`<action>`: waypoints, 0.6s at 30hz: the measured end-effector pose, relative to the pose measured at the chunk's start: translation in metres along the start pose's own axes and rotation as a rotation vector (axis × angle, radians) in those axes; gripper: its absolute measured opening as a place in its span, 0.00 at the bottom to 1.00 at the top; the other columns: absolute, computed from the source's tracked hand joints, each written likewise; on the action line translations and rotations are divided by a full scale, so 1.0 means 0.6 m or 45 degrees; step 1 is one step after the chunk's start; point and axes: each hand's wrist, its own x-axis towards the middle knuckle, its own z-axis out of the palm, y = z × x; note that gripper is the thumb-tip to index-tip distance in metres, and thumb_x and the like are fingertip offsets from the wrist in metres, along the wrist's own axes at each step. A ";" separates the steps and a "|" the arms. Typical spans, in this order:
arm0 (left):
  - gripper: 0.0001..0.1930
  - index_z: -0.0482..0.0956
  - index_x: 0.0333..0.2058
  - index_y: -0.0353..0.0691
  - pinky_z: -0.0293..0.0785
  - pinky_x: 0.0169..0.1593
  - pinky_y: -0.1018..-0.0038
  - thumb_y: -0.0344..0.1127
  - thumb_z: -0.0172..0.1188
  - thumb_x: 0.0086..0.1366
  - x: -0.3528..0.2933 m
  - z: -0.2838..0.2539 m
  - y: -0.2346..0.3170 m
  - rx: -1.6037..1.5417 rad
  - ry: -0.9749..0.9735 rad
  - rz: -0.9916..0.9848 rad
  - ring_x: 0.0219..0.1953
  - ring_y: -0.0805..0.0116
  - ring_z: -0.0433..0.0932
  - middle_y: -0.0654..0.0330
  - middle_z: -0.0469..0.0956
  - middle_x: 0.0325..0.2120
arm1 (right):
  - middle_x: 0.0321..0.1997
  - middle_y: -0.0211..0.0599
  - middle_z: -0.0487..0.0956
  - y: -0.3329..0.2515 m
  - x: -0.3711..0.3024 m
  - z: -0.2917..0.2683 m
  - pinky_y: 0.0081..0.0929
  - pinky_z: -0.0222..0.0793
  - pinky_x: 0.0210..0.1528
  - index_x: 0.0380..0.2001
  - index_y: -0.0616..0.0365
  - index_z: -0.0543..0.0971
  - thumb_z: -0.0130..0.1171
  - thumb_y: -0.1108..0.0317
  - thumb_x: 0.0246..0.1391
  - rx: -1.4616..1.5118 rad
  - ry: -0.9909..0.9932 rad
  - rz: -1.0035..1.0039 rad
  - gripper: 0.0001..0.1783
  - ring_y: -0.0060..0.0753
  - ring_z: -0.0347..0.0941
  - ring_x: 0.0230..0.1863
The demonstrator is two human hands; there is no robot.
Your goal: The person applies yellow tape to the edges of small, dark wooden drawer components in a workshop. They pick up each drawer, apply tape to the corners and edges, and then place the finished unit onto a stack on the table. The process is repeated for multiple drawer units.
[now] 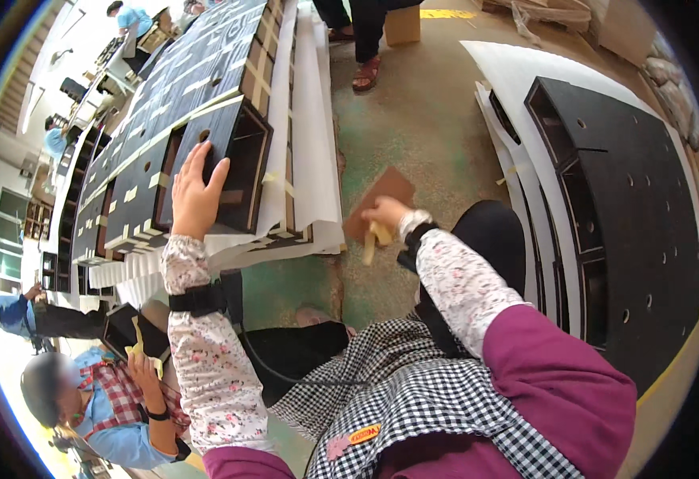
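By the grip of the right hand, a brown sheet is pinched, with crumpled yellowish strips bunched beneath, above the floor. The left hand, fingers apart, is laid on a black box with an open end. Beside it, white sheeting is draped; farther right, black cabinets are stacked.

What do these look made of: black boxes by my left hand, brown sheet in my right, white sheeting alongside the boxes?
Black boxes: probably wood or board, stained or painted; streaky, grain-like lines show on top.
Brown sheet: perhaps sandpaper or card; flat, matte, texture too fine to tell.
White sheeting: likely thin foam or paper; matte, with wavy edges.
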 end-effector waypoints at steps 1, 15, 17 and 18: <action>0.30 0.66 0.58 0.41 0.51 0.64 0.63 0.54 0.50 0.64 -0.002 -0.003 0.001 -0.013 -0.006 -0.015 0.62 0.53 0.61 0.50 0.63 0.60 | 0.38 0.51 0.79 0.023 0.000 0.029 0.37 0.71 0.40 0.43 0.65 0.76 0.61 0.52 0.49 -0.078 -0.179 0.061 0.27 0.47 0.77 0.41; 0.27 0.67 0.57 0.38 0.53 0.63 0.64 0.46 0.53 0.64 -0.008 -0.015 0.031 -0.085 -0.032 -0.011 0.60 0.53 0.62 0.49 0.65 0.58 | 0.40 0.51 0.80 0.126 0.061 0.114 0.40 0.71 0.45 0.36 0.61 0.81 0.59 0.52 0.50 -0.478 -0.254 0.339 0.22 0.51 0.76 0.45; 0.27 0.67 0.57 0.38 0.53 0.63 0.64 0.46 0.53 0.63 -0.009 -0.017 0.030 -0.098 -0.038 -0.019 0.60 0.53 0.62 0.49 0.65 0.58 | 0.49 0.38 0.78 0.120 0.099 0.100 0.38 0.70 0.51 0.45 0.48 0.80 0.57 0.56 0.51 -0.695 -0.433 0.374 0.18 0.45 0.73 0.52; 0.27 0.67 0.57 0.38 0.53 0.63 0.64 0.46 0.53 0.63 -0.006 -0.014 0.032 -0.105 -0.043 -0.002 0.60 0.53 0.62 0.49 0.65 0.58 | 0.37 0.51 0.81 0.155 0.113 0.109 0.39 0.72 0.44 0.34 0.65 0.81 0.60 0.51 0.49 -0.341 -0.091 0.509 0.24 0.49 0.77 0.43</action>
